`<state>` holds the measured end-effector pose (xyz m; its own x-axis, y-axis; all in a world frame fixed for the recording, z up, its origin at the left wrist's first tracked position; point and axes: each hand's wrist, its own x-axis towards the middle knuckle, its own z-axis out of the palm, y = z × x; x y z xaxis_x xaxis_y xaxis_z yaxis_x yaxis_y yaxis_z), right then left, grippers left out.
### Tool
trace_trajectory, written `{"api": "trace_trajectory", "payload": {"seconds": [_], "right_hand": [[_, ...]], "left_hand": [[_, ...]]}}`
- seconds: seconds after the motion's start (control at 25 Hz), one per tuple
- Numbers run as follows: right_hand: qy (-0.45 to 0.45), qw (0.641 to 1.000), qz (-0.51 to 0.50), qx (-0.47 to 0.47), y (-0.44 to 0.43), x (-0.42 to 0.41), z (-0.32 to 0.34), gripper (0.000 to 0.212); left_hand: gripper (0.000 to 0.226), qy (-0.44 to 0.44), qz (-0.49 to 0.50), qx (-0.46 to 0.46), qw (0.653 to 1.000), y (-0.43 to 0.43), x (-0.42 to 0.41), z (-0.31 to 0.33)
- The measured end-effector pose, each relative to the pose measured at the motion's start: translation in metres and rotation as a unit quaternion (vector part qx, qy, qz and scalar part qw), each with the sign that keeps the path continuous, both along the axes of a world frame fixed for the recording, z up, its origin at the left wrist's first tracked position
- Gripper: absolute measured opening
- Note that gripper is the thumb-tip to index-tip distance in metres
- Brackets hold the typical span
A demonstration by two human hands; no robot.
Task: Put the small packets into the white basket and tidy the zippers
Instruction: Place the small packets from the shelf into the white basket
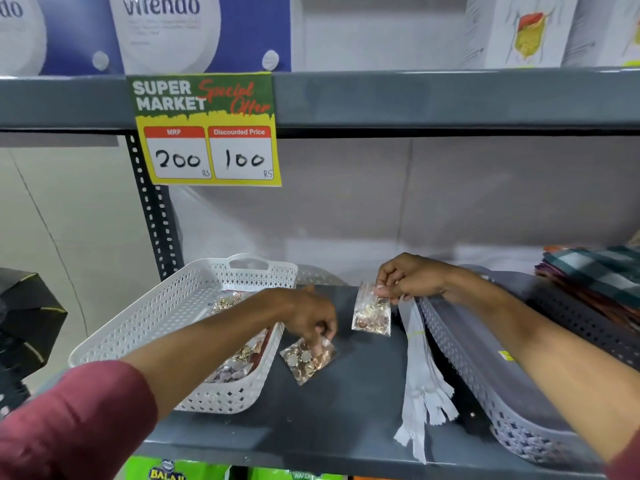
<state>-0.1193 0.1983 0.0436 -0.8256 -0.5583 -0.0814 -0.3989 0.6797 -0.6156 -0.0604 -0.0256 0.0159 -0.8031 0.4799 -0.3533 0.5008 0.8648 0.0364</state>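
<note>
Right hand point(410, 278) pinches the top edge of a clear packet point(371, 311) w/ gold buttons, hanging in the air above the shelf point(346, 410). Left hand point(311, 317) has fingertips closed on a second packet point(307, 358) lying flat on the shelf, just beside the white basket point(145, 317); probably gripped, but fingers hide the contact. Basket already holds similar packets. Packets look light, film thin and slippery, contents loose and shifting, so pinch the sealed top edge, not the bulging middle. White zippers point(422, 382) lie limp between the packets and the grey basket point(485, 375): soft and floppy, best gathered as a bunch near the mid-length.
</note>
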Motion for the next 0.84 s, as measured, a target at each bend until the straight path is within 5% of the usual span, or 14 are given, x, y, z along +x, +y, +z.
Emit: {"api": "trace_trajectory", "payload": {"seconds": [0.12, 0.28, 0.36, 0.52, 0.64, 0.84], "right_hand": [[-0.019, 0.995, -0.049, -0.085, -0.01, -0.003, 0.0, 0.009], [-0.058, 0.975, -0.103, -0.186, -0.056, -0.001, 0.007, 0.011], [-0.053, 0.969, -0.107, -0.215, -0.092, 0.004, 0.005, 0.013], [-0.035, 0.973, -0.118, -0.196, -0.167, 0.016, -0.016, 0.028], [0.028, 0.987, -0.122, -0.104, -0.21, 0.022, -0.033, 0.026], [0.182, 0.976, -0.084, 0.085, -0.231, 0.026, -0.06, 0.018]], "left_hand": [[0.026, 0.129, 0.092, 0.17, 0.973, -0.025, -0.001, 0.019], [0.027, 0.232, 0.342, 0.42, 0.808, -0.097, -0.004, 0.039], [0.026, 0.209, 0.448, 0.423, 0.76, -0.137, -0.003, 0.031], [0.031, 0.142, 0.56, 0.27, 0.77, -0.186, 0.007, 0.002], [0.023, 0.091, 0.573, 0.287, 0.762, -0.206, 0.01, -0.007], [0.035, 0.086, 0.504, 0.099, 0.854, -0.203, 0.006, -0.007]]}}
